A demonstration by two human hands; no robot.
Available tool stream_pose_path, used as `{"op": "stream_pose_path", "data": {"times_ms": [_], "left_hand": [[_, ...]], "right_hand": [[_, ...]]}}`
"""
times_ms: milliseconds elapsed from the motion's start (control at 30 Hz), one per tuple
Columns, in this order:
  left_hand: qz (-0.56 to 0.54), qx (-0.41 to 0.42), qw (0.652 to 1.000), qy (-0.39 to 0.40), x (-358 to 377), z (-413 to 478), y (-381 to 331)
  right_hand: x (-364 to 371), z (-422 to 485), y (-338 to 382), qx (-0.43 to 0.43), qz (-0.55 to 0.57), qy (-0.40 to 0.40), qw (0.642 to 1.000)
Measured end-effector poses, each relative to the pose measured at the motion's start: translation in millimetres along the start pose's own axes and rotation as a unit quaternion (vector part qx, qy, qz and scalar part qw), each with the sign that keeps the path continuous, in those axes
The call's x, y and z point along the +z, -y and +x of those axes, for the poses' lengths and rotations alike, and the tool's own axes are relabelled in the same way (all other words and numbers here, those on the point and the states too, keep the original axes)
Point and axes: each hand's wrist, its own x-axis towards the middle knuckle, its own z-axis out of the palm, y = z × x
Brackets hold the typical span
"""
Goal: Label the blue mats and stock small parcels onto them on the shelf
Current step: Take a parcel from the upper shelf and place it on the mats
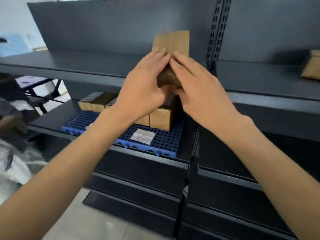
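Both hands hold one small brown cardboard parcel [171, 44] in front of the upper shelf, with its top half showing above my fingers. My left hand [143, 87] grips its left side and my right hand [199, 87] grips its right side, fingertips meeting on its front. Below them a blue perforated mat [164, 142] lies on the lower shelf. A white label [142, 136] is stuck on the mat near its front. Several brown parcels [160, 118] stand in a row along the back of the mat, partly hidden by my left arm.
The dark grey shelf unit has an upper board [69, 66] and a slotted upright post [215, 35]. Another brown parcel [312, 66] sits on the upper shelf at far right. A person [10, 118] and white bags [15, 167] are at the left.
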Motion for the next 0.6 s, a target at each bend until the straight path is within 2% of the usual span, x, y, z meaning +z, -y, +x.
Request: {"op": "stream_pose_path", "data": {"times_ms": [200,367,600], "left_hand": [[0.008,-0.043,0.999,-0.003,-77.4,-83.5,85.8],[-0.011,-0.055,0.998,0.006,-125.3,-147.5,158.2],[-0.015,-0.107,0.991,0.073,-127.9,-211.5,259.6]], "right_hand": [[49.4,17.0,130.1,-0.009,0.060,0.027,0.998],[100.1,16.2,226.3,-0.025,0.070,-0.011,0.997],[192.2,18.3,298.2,0.009,0.136,0.098,0.986]]}}
